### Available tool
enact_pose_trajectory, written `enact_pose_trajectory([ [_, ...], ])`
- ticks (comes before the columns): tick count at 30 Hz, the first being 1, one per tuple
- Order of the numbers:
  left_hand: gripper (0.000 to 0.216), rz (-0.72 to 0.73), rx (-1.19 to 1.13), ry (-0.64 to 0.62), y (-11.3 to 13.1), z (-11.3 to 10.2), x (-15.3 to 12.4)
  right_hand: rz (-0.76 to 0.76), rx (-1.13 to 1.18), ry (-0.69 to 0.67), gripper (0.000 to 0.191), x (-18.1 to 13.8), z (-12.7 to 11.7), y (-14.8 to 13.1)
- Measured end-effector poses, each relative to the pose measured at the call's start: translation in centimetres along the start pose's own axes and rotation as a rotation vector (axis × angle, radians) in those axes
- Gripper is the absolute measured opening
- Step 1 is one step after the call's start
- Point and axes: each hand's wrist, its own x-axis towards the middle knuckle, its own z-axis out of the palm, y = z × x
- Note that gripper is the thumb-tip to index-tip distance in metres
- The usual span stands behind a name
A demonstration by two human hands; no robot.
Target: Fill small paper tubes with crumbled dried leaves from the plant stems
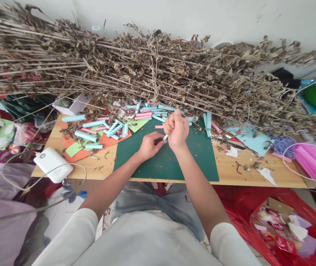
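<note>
Over the green cutting mat [158, 168], my left hand [150, 146] is closed in a pinch, its fingertips at a small white piece [165, 137] whose kind I cannot make out. My right hand [177, 129] is curled into a fist with the thumb on top, close against the same piece; whatever lies inside that fist is hidden. Just beyond my hands lie rolled blue paper tubes [159, 118] and pink ones, with a pink tube [159, 127] on the mat left of my right hand.
Dried leafy stalks [152, 70] are heaped along the wall behind the table. More blue tubes [85, 136] lie on orange paper [73, 149] at left. A white power bank [53, 164] with a cable sits at the left edge; a red bag [235, 207] of scraps hangs lower right.
</note>
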Motion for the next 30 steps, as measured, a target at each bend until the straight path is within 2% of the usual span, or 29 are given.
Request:
enact_pose_trajectory([
  [4,0.014,-0.012,-0.010,0.010,0.0,0.0,0.0,0.034,0.007,-0.037,0.065,0.2,-0.1,0.2],
  [10,0.014,-0.025,-0.037,-0.014,-0.1,0.0,-0.1,-0.024,0.116,-0.183,0.063,-0.7,-0.2,0.6],
  [17,0.017,-0.045,-0.047,-0.030,0.0,-0.1,-0.1,0.046,0.148,-0.161,0.063,-0.9,-0.5,0.9],
  [24,0.018,-0.028,-0.025,-0.037,-0.2,-0.2,0.0,0.037,0.167,-0.176,0.063,-0.9,-0.4,1.4],
  [30,0.017,-0.002,-0.027,-0.011,-0.4,0.1,0.0,0.044,0.242,-0.145,0.063,-0.4,-0.8,-0.1],
])
